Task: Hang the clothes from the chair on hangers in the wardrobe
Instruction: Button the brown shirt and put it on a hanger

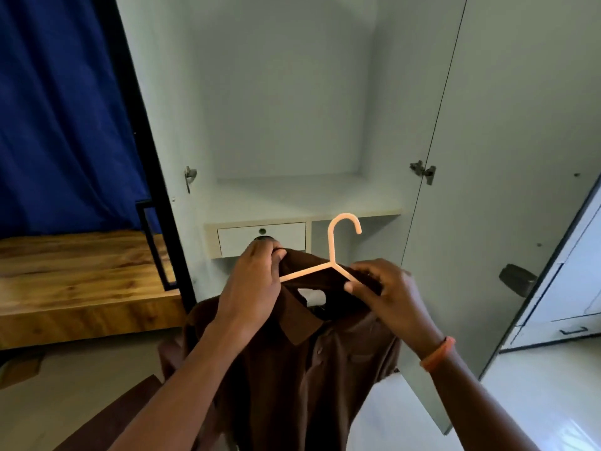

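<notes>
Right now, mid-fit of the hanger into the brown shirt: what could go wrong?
1. The peach hanger shows both arms outside the brown polo shirt; the left hand and right hand only pinch the collar, so a shoulder may miss and slide off.
2. Most of the shirt hangs low and could snag the drawer shelf when lifted in.
3. No rail is visible, so hooking will be a blind reach.

Single head view, worn high, looked forward and down into open wardrobe; hands and shirt close below lens; bed far left, door right.
</notes>
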### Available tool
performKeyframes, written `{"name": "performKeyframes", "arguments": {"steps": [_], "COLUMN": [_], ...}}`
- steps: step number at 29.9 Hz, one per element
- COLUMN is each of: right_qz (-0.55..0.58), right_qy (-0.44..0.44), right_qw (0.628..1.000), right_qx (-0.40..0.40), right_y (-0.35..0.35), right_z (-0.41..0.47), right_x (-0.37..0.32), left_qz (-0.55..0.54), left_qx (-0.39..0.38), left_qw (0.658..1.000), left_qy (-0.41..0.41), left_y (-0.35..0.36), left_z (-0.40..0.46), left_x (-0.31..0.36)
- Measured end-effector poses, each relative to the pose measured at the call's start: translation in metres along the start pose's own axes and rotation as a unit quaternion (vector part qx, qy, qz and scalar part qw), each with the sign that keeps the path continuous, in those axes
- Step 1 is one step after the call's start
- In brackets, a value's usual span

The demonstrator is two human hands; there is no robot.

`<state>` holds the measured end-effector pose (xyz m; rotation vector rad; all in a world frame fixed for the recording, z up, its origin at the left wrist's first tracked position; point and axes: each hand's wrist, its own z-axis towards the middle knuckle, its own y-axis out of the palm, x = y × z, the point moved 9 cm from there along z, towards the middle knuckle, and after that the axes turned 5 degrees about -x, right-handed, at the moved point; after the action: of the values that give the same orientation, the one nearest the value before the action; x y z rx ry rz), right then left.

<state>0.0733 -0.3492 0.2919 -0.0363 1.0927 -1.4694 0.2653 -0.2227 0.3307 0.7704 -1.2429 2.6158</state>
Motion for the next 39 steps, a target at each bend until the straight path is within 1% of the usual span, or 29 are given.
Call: {"name": "performKeyframes", "arguments": {"steps": [1, 2, 3, 4, 6, 7, 9, 12, 13, 14, 15, 16, 18, 19, 20, 26, 28, 29, 31, 32, 34, 36, 37, 39], "right_qz": [-0.048, -0.049, -0.018, 0.037, 0.145, 0.160, 0.119, 0.049, 0.011, -0.019, -0.020, 0.009, 0.093, 0.110, 0.104, 0.008, -0.072, -0.136, -0.255, -0.290, -0.325, -0.348, -0.374, -0.438], "right_qy": [-0.022, -0.028, -0.020, -0.002, 0.037, 0.046, 0.031, -0.017, -0.024, -0.026, -0.025, -0.029, -0.054, -0.069, -0.083, -0.178, -0.210, -0.216, -0.209, -0.204, -0.186, -0.177, -0.163, -0.107], "right_qw": [0.999, 0.998, 1.000, 0.999, 0.988, 0.985, 0.991, 0.995, 0.996, 0.998, 0.999, 1.000, 0.994, 0.991, 0.991, 0.984, 0.974, 0.964, 0.936, 0.922, 0.901, 0.882, 0.872, 0.853], "right_qx": [-0.007, 0.001, 0.005, 0.000, -0.024, -0.040, -0.058, -0.086, -0.083, -0.058, -0.025, 0.002, 0.024, 0.027, 0.030, 0.025, 0.051, 0.069, 0.119, 0.152, 0.217, 0.264, 0.272, 0.262], "right_y": [0.003, 0.001, -0.001, -0.003, -0.004, -0.003, -0.001, 0.005, 0.003, -0.005, -0.013, -0.023, -0.035, -0.039, -0.043, -0.085, -0.101, -0.107, -0.113, -0.116, -0.126, -0.140, -0.146, -0.162], "right_z": [0.009, 0.019, 0.030, 0.043, 0.070, 0.083, 0.113, 0.157, 0.173, 0.190, 0.203, 0.217, 0.244, 0.257, 0.269, 0.373, 0.407, 0.423, 0.455, 0.470, 0.503, 0.532, 0.547, 0.581], "right_x": [0.004, 0.014, 0.025, 0.040, 0.069, 0.079, 0.093, 0.105, 0.112, 0.119, 0.126, 0.133, 0.142, 0.143, 0.141, 0.123, 0.115, 0.111, 0.105, 0.103, 0.098, 0.091, 0.088, 0.086], "left_qz": [0.001, 0.001, 0.000, 0.001, 0.007, 0.008, 0.007, 0.002, 0.007, 0.016, 0.026, 0.035, 0.041, 0.039, 0.037, 0.031, 0.028, 0.027, 0.010, -0.007, -0.024, 0.004, 0.019, 0.043], "left_qx": [-0.001, 0.001, 0.006, 0.011, 0.022, 0.026, 0.040, 0.066, 0.079, 0.091, 0.102, 0.114, 0.139, 0.145, 0.148, 0.153, 0.166, 0.173, 0.187, 0.188, 0.179, 0.167, 0.165, 0.159], "left_qw": [1.000, 1.000, 1.000, 1.000, 1.000, 1.000, 0.999, 0.998, 0.997, 0.996, 0.994, 0.992, 0.989, 0.988, 0.987, 0.985, 0.982, 0.981, 0.977, 0.975, 0.973, 0.971, 0.970, 0.968], "left_qy": [0.001, 0.001, 0.001, 0.003, 0.012, 0.012, 0.011, 0.009, 0.014, 0.018, 0.023, 0.028, 0.039, 0.042, 0.047, 0.070, 0.081, 0.084, 0.101, 0.114, 0.145, 0.170, 0.178, 0.191], "left_y": [0.005, 0.009, 0.013, 0.017, 0.029, 0.036, 0.047, 0.052, 0.051, 0.048, 0.044, 0.040, 0.030, 0.026, 0.022, -0.005, -0.021, -0.028, -0.039, -0.043, -0.048, -0.050, -0.052, -0.054], "left_z": [0.012, 0.023, 0.035, 0.047, 0.071, 0.083, 0.109, 0.153, 0.171, 0.189, 0.206, 0.225, 0.265, 0.286, 0.304, 0.426, 0.467, 0.483, 0.516, 0.533, 0.571, 0.606, 0.624, 0.658], "left_x": [-0.002, -0.004, -0.007, -0.009, -0.012, -0.014, -0.018, -0.022, -0.021, -0.020, -0.018, -0.015, -0.010, -0.009, -0.008, -0.007, -0.006, -0.005, -0.004, -0.005, -0.004, -0.004, -0.004, -0.003]}}
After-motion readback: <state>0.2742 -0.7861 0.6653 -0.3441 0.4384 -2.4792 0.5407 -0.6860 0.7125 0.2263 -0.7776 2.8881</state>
